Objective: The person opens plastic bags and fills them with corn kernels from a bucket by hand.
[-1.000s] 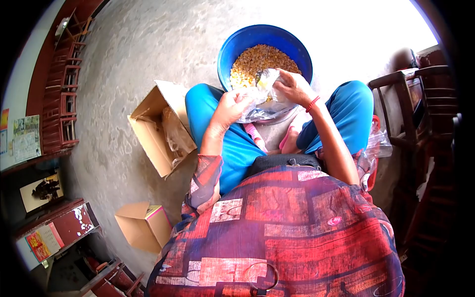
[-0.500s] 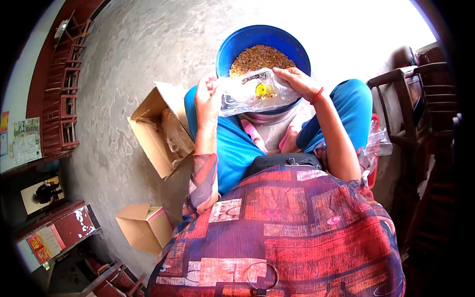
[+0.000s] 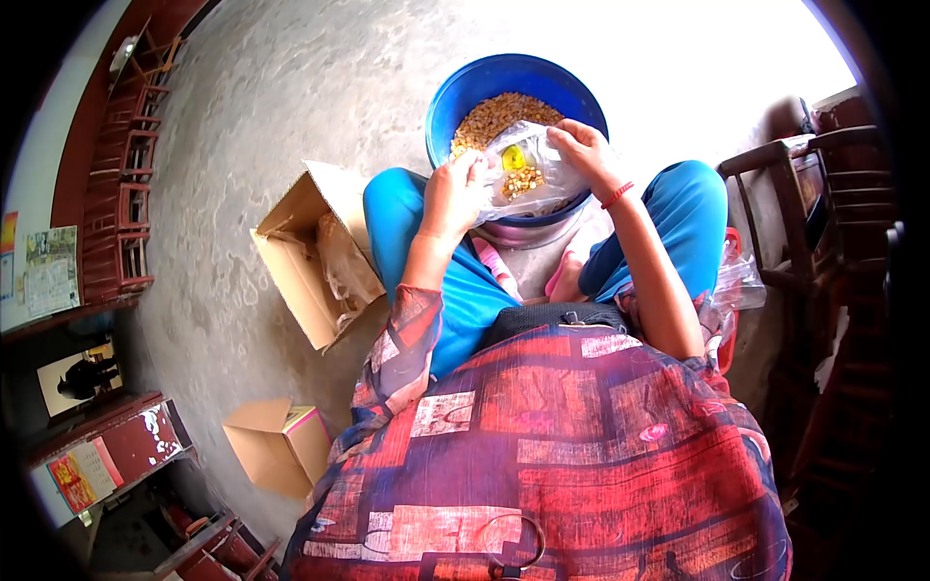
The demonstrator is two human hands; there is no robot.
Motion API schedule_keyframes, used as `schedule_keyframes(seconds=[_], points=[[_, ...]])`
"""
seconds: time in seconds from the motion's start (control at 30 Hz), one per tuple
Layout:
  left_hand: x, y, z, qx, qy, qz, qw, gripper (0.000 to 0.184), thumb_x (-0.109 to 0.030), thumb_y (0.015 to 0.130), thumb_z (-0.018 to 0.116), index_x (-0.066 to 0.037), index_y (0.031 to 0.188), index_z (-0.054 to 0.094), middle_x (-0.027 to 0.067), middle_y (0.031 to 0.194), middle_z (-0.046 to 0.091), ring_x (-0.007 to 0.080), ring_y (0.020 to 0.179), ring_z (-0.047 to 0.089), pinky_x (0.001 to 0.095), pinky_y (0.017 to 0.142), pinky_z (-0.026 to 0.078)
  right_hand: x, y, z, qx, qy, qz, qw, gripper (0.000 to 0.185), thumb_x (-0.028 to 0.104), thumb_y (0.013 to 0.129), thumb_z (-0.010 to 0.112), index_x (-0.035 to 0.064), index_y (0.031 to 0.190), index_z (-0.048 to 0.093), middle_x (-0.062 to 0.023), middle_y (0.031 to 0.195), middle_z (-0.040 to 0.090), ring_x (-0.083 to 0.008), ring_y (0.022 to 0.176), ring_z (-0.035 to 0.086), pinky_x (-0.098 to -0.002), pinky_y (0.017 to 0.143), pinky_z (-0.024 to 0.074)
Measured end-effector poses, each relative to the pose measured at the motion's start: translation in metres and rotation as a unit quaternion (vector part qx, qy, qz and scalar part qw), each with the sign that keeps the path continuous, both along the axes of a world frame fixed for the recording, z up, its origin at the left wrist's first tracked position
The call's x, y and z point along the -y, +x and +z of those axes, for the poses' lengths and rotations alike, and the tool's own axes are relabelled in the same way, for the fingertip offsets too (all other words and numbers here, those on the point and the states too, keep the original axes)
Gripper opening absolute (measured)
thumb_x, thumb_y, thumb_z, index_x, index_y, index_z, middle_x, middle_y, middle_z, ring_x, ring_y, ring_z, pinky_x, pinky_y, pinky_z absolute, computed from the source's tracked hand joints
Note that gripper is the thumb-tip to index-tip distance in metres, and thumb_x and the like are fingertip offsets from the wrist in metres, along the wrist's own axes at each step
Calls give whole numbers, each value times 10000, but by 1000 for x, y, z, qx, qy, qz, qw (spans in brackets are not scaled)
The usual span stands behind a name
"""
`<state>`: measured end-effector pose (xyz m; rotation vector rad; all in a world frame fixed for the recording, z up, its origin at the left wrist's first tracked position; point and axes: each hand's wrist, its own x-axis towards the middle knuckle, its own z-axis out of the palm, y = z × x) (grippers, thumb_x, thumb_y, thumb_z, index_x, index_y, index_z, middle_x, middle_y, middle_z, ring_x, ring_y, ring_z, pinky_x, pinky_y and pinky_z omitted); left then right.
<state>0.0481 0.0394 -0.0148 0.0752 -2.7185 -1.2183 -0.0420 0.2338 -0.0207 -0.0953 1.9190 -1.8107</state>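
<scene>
Between my two hands hangs a clear plastic bag [image 3: 538,176], with a round yellow spot and a small heap of golden pieces showing through it. My left hand [image 3: 455,197] is closed on the bag's left side. At the upper right edge, my right hand [image 3: 587,155] pinches the plastic between thumb and fingers. Under the bag stands a blue basin [image 3: 448,105], partly covered by it. Loose golden-yellow pieces [image 3: 499,114], resembling corn kernels, lie inside the basin.
An open cardboard box [image 3: 291,269] holding clear plastic stands left of my knees. A smaller carton [image 3: 271,447] sits farther back on the concrete floor [image 3: 232,194]. Dark wooden chairs [image 3: 823,194] stand at right, near a red container [image 3: 728,324] with clear plastic.
My left hand has moved right, toward my right hand, and the bag is bunched narrower. The golden pieces in it show more plainly below the yellow spot.
</scene>
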Motion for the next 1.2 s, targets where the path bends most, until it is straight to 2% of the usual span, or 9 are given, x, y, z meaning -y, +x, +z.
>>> schedule_keyframes(seconds=[0.07,0.1,0.23,0.3,0.5,0.67,0.87,0.97,1.2], points=[[1,-5,-3,-24,70,-11,997,194,-163,880,467,-20,869,598,98,708,607,102,609,565,274,586,456,3,0,-10,-362,160,-57,916,70,94,767,560,62,815,600,-52,763,578,-182,676,556,-279,595,439],[3,-8,-8,-25,70,-10,997,194,-163,880,467,-20,869,598,98,708,607,102,609,565,274,586,456,9,6,10,-421,186,-85,884,134,2,708,534,73,805,591,-102,807,556,-269,746,549,-341,652,444],[-4,-17,-17,-10,114,9,993,220,-200,895,454,-25,852,580,29,589,524,82,532,511,251,496,413,17,26,61,-493,210,-17,844,179,13,694,542,104,839,593,-76,856,563,-277,838,525,-367,744,410],[-8,-20,-3,35,105,27,993,222,-201,869,448,-18,771,526,192,663,551,366,646,558,406,542,416,18,29,54,-528,248,49,811,256,64,689,563,142,930,595,-69,967,558,-253,979,497,-382,849,347],[-3,-19,-9,37,84,-7,996,201,-215,854,483,-36,830,571,179,690,577,341,658,580,385,549,428,3,37,2,-422,472,136,762,383,94,662,563,152,1040,570,-81,1069,535,-251,1055,465,-415,890,323],[-10,-22,-13,-68,105,42,991,183,-181,859,460,-134,1014,545,121,804,627,311,755,608,386,620,472,9,28,20,-468,396,51,789,364,-22,622,511,127,939,611,-80,1018,556,-248,1026,473,-408,902,309],[-18,-17,0,-30,22,33,999,238,-161,824,484,-208,1049,547,77,864,617,286,778,604,387,641,473,17,25,17,-459,435,113,766,499,102,649,586,149,1138,496,-96,1167,481,-251,1151,405,-456,982,256],[-18,-12,-6,-75,22,10,997,170,-153,757,565,-196,900,647,20,895,601,232,785,604,327,644,481,15,25,-2,-281,547,267,742,382,219,671,575,133,1043,568,-128,1042,563,-285,1023,523,-494,936,301],[-19,-9,-1,-26,-1,-17,1000,261,-55,746,513,-183,919,660,33,965,604,218,851,595,285,710,472,11,14,-4,-310,501,228,775,277,159,717,508,86,972,587,-146,864,612,-281,842,595,-386,790,438]])
